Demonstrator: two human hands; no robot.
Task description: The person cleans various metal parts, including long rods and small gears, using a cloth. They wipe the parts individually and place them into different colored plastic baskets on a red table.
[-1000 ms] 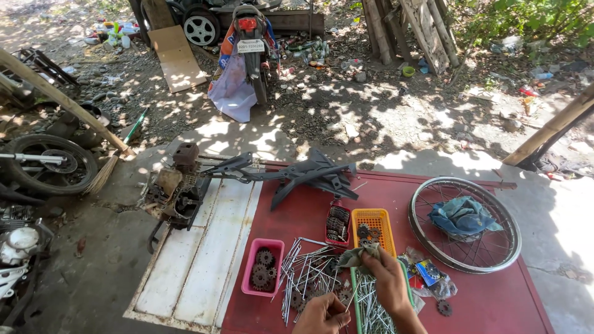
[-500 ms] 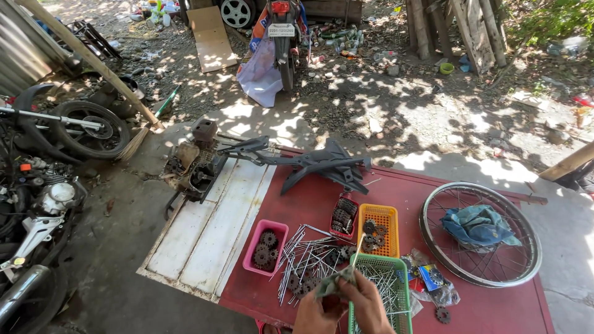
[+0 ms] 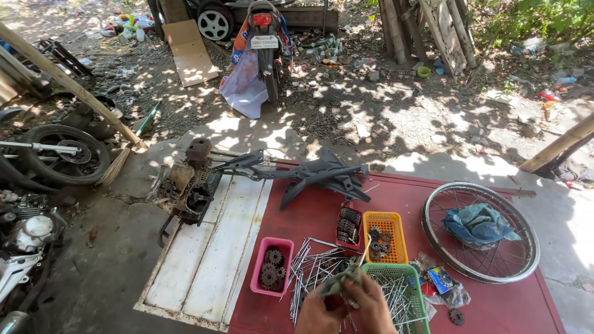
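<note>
At the bottom edge of the view both hands meet over the red bench (image 3: 396, 204): the left hand (image 3: 318, 312) and the right hand (image 3: 378, 306) are both closed around a small grey-green bundle (image 3: 339, 281) that looks like a rag or wad, though what it is exactly cannot be told. The bundle is held just above a loose pile of metal spokes (image 3: 312, 260) spread on the bench, with the hands touching each other around it. Just to the right of the hands stands a green basket (image 3: 405, 272) holding more spokes, and behind it an orange basket (image 3: 396, 219) with small gears. To the left of the spokes a pink tray (image 3: 258, 275) holds dark sprockets, and a small red tray (image 3: 349, 226) with a chain sits beside the orange basket. Farther right lies a spoked wheel rim (image 3: 433, 247) with a blue cloth (image 3: 479, 224) inside it. At the far edge of the bench rests a black plastic fairing (image 3: 322, 174). A white panel (image 3: 210, 253) lies next to the bench on the left, with an engine block (image 3: 189, 185) at its far end. A motorcycle (image 3: 266, 43) stands on the dirt beyond.
</note>
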